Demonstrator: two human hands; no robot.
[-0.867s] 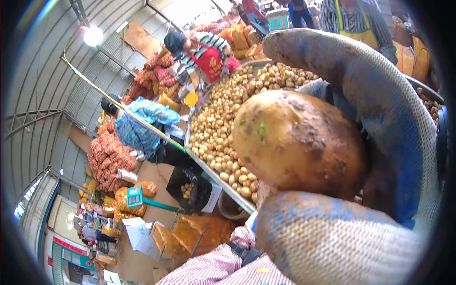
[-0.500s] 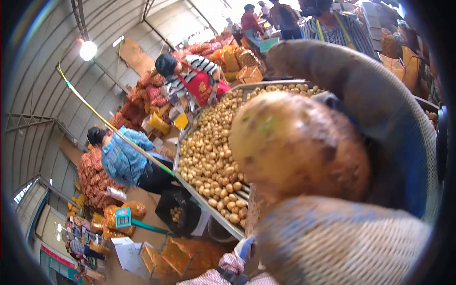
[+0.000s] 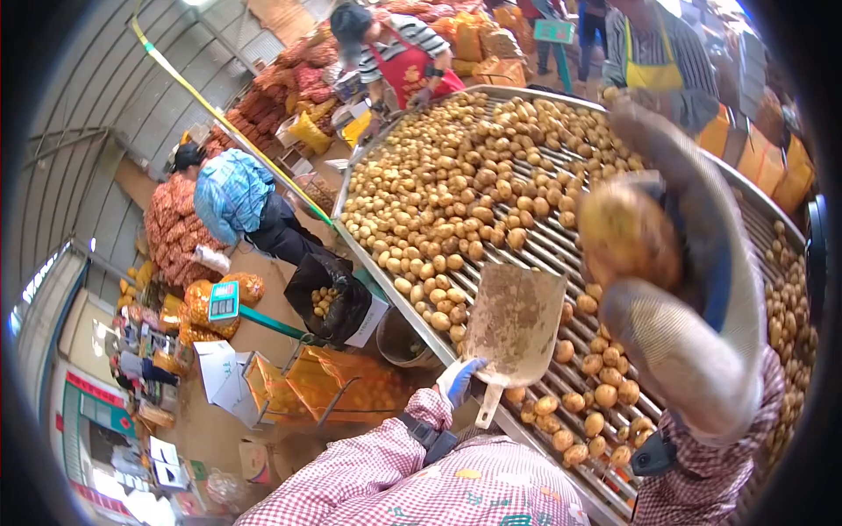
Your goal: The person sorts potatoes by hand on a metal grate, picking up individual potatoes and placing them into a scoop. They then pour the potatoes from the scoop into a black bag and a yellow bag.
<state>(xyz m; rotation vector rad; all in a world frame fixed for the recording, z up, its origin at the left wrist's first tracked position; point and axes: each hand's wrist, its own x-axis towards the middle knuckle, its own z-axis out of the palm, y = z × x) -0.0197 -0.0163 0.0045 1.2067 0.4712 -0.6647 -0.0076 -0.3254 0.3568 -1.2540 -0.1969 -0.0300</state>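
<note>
My right hand [image 3: 702,359], in a dirty knit work glove, is raised in front of the camera with its fingers curled round a large brown potato [image 3: 630,232]. Thumb and fingers close on it from either side. Lower down, my left hand [image 3: 460,381] wears a blue-and-white glove and grips a scoop [image 3: 515,326] near its handle. The scoop has a flat, dirt-stained blade, which lies over the metal rollers of the sorting table [image 3: 535,254]. Many small potatoes [image 3: 447,210] cover the rollers, thickest toward the far side.
Across the table stands a person in a red apron [image 3: 399,70]; another wears a yellow apron [image 3: 653,66]. A person in a blue shirt [image 3: 232,193] bends at the left. A black bag [image 3: 346,302], a bucket [image 3: 403,342], orange mesh sacks [image 3: 320,386] and a scale display [image 3: 224,300] stand nearby.
My right hand with the potato has moved away from the camera and looks smaller. The view has shifted, so the scoop, my left hand and more of the rollers now show.
</note>
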